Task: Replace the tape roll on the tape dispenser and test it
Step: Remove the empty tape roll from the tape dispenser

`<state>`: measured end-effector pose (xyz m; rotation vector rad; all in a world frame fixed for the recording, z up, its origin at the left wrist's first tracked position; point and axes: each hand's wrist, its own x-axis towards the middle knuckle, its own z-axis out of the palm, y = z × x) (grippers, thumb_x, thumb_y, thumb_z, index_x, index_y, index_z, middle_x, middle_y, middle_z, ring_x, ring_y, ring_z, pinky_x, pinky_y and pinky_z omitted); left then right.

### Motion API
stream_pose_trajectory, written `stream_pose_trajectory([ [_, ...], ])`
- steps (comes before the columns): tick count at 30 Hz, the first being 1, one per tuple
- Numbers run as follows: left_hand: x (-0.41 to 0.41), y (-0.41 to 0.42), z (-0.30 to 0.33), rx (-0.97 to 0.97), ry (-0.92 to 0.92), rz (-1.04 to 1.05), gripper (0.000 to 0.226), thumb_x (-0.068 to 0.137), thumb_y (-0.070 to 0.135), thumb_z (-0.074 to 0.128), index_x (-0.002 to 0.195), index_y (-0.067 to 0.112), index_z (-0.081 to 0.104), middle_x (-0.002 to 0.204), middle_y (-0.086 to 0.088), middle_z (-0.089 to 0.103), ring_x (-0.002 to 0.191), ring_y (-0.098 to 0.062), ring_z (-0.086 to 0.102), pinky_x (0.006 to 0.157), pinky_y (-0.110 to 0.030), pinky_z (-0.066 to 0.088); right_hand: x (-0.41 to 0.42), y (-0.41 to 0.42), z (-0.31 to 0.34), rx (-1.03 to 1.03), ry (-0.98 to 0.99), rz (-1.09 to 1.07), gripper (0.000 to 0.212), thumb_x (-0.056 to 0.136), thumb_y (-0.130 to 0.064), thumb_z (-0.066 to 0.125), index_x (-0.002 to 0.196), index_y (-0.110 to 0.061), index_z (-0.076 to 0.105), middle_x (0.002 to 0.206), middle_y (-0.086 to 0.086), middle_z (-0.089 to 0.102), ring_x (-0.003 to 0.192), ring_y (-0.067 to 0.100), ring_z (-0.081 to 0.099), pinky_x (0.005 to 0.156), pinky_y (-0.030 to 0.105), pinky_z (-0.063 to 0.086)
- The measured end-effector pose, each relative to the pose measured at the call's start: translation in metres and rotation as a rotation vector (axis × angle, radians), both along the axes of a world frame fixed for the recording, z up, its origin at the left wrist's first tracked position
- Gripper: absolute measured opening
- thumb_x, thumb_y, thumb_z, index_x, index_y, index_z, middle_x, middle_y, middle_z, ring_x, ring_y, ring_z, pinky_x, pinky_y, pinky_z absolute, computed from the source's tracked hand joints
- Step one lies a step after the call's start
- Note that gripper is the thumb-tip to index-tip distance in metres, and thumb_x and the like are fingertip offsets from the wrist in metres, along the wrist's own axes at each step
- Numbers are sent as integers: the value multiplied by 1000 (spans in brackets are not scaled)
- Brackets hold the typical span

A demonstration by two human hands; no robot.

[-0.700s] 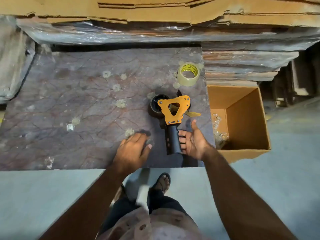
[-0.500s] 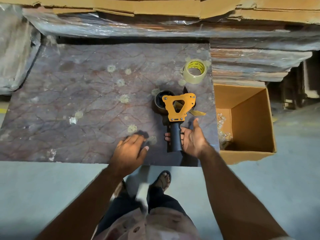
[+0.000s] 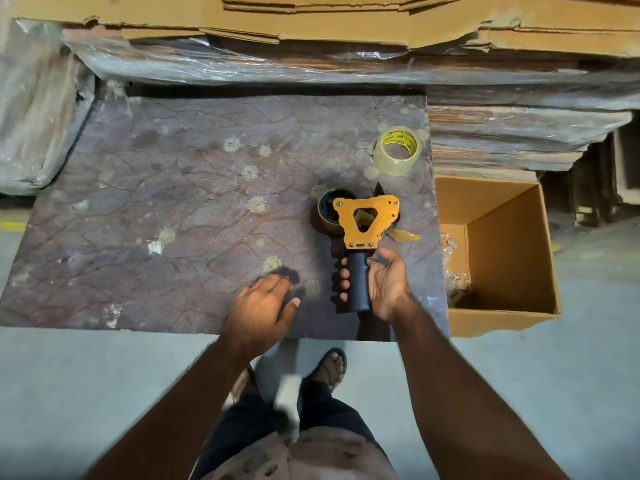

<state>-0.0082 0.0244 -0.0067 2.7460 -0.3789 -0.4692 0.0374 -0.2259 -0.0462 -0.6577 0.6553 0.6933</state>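
The tape dispenser (image 3: pixel 365 220) has an orange frame and a black handle, and it lies on the plastic-wrapped stone slab (image 3: pixel 173 209). A nearly spent roll (image 3: pixel 327 211) sits on its hub, and a short tape tail sticks out to the right. My right hand (image 3: pixel 384 284) wraps around the black handle. My left hand (image 3: pixel 263 308) rests flat on the slab to the left of the handle, holding nothing. A fresh clear tape roll (image 3: pixel 398 150) with a yellow core lies flat near the slab's far right corner.
An open cardboard box (image 3: pixel 502 251) with crumpled plastic inside stands on the floor right of the slab. Wrapped slabs (image 3: pixel 519 140) and flattened cardboard (image 3: pixel 346 19) are stacked behind. My sandalled foot (image 3: pixel 330 367) is at the slab's near edge.
My right hand's fingers have curled further around the dispenser handle. My left hand stays on the slab. The camera has shifted slightly.
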Motion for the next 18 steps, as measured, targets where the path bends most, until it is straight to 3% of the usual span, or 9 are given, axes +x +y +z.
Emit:
stream_pose_trajectory([
  [3,5,-2,1,-20,8,-1,46,94,46,36,119,17,61,123,-2,64,115,-24,59,94,-41,46,-6,10,9,-189,-20,36,23,74,-18,44,87,-7,60,69,7,55,56,22,49,56,29,42],
  [5,8,-2,2,-21,-11,-10,41,93,45,40,117,18,61,120,-2,64,112,-25,60,92,-41,47,-8,15,9,-466,-83,108,7,85,-6,52,84,-6,59,62,6,54,51,19,48,49,29,43],
  [7,11,-3,2,4,-41,-37,39,93,43,43,116,17,61,118,-3,65,110,-26,61,90,-40,46,-10,18,8,-699,-129,150,8,88,-7,66,81,-5,62,58,6,53,45,19,47,44,28,43],
  [10,14,0,2,54,-55,-66,40,91,44,43,116,18,61,117,-3,65,109,-27,61,89,-42,44,-11,18,14,-827,-122,135,18,84,-17,76,84,-2,66,55,9,54,38,20,47,40,26,44],
  [13,16,7,3,89,-37,-58,48,89,49,35,116,18,62,121,-3,64,112,-27,60,90,-43,42,-10,19,29,-777,-79,114,15,81,-16,64,71,-5,62,53,8,50,36,21,42,39,24,37],
  [16,20,13,9,119,-8,-48,53,88,49,32,119,17,60,128,-5,61,117,-28,57,93,-44,39,-5,21,48,-529,-22,84,9,68,-12,52,60,-14,47,51,3,45,41,18,37,41,23,32],
  [18,23,18,14,130,-5,-35,50,90,47,34,122,17,58,130,-5,59,121,-27,55,95,-44,37,-3,22,60,-414,-24,81,6,61,-10,48,61,-16,46,55,2,46,45,17,40,47,25,35],
])
